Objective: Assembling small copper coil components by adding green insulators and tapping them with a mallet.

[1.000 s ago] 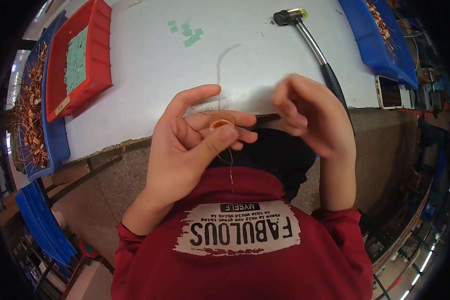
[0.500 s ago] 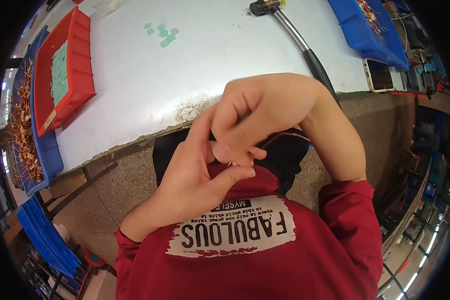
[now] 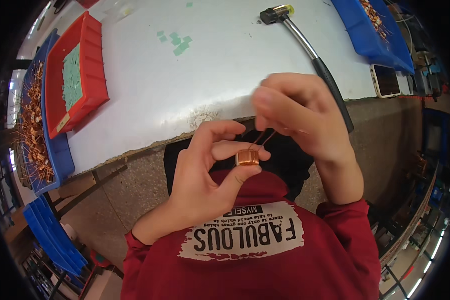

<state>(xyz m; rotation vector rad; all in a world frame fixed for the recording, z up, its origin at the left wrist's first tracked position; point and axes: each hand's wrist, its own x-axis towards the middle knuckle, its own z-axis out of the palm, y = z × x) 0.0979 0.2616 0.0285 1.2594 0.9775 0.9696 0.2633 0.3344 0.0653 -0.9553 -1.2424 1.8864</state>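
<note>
Above my lap, my left hand [image 3: 205,167] pinches a small copper wire coil [image 3: 247,157] between its thumb and fingers. The coil's two wire leads [image 3: 263,140] rise from it toward the upper right. Where they run up, my right hand [image 3: 305,117] hangs over them with its fingers curled in, somewhat smeared by motion. Whether those fingers grip the lead ends is hidden.
A red bin [image 3: 92,85] of green paper pieces stands at left, beside a blue bin [image 3: 62,162] of copper coils. Loose green squares [image 3: 177,42] and a hammer [image 3: 305,42] lie on the white table [image 3: 135,95]. At right are a phone [image 3: 386,81] and another blue bin [image 3: 385,55].
My right hand has lifted up and right from my left hand, uncovering the coil and its leads. The left hand keeps its pinch. The whole view has shifted slightly.
</note>
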